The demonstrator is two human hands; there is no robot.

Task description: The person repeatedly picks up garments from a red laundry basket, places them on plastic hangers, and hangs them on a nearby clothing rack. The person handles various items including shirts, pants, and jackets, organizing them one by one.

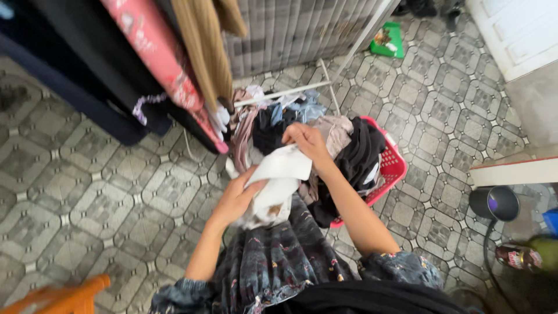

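Here the right hand (308, 142) pinches the top edge of a white crumpled cloth (279, 180) while the left hand (235, 200) curls closed around its lower part, seemingly bunched, just above the red plastic laundry basket (392, 166) heaped with dark clothes (360, 157); keeping both grips firm and apart should spread it cleanly.

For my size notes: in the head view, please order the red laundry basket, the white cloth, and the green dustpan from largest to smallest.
1. Red laundry basket, partly hidden by clothes
2. White cloth, nearer the camera, so this place is unsure
3. Green dustpan, farthest away
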